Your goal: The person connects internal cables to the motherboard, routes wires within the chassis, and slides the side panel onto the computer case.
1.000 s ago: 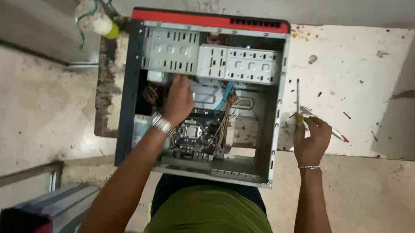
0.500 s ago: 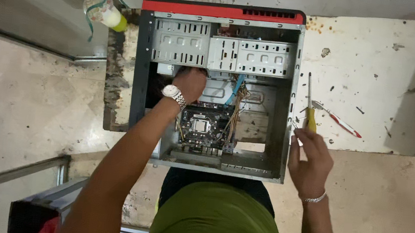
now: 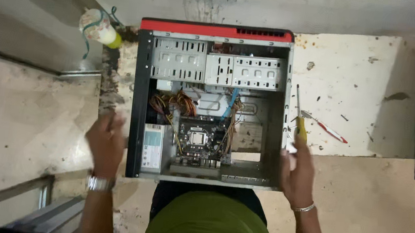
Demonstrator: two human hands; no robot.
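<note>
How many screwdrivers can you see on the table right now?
2. A yellow-handled screwdriver lies beside the computer case, by the right hand. A red-handled screwdriver lies just right of it. Others may be hidden.

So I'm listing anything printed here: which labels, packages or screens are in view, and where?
Label: pale upright rectangle on the power supply, lower left inside the open computer case.
Wrapped container: whitish patterned wrap, yellow end, tilted beyond the case's top-left corner.
No screens.
</note>
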